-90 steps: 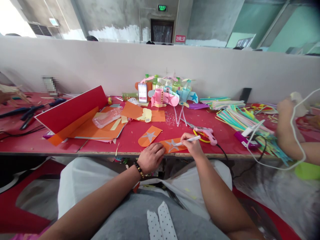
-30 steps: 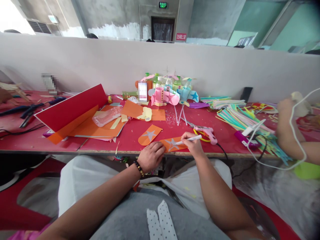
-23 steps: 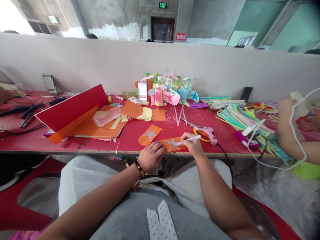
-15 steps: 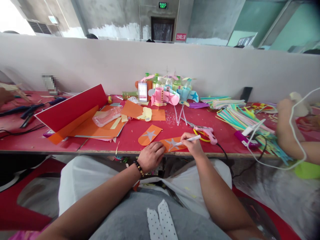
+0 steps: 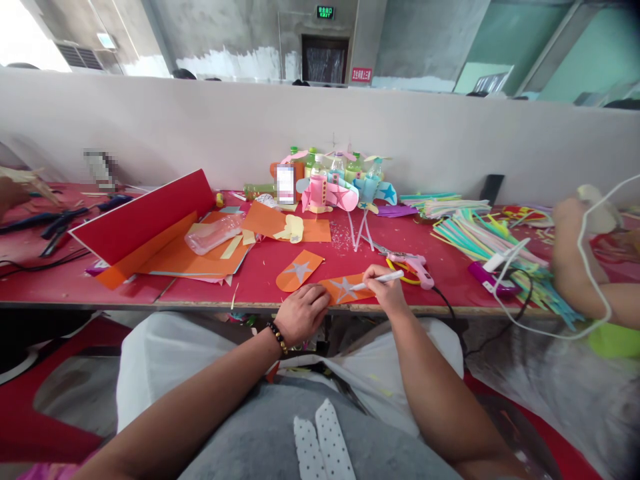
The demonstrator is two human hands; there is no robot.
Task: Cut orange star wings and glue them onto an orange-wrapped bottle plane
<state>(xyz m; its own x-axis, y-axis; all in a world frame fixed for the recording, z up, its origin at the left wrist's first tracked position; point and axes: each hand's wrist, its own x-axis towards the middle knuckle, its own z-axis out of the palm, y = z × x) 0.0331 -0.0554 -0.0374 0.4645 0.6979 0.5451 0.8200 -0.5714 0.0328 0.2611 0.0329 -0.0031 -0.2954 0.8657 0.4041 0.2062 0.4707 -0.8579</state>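
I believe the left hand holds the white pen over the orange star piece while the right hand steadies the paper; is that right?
Not quite: the head view shows the hands swapped. The right hand holds the white pen over the orange star piece, while the left hand steadies the paper.

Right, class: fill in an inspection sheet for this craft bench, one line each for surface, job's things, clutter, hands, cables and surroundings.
Surface: red table, strewn with paper scraps.
Job's things: orange paper piece with a silver star lies at the near edge; a second orange piece with a star lies just behind it.
Clutter: orange sheets, plastic bottle, pink glue gun, coloured paper strips, decorated bottles.
Hands: left hand presses on the orange paper piece; right hand holds a white pen, tip on the star.
Cables: black cord from the glue gun drops over the edge; white cable loops around a co-worker's arm.
Surroundings: grey partition behind the table.
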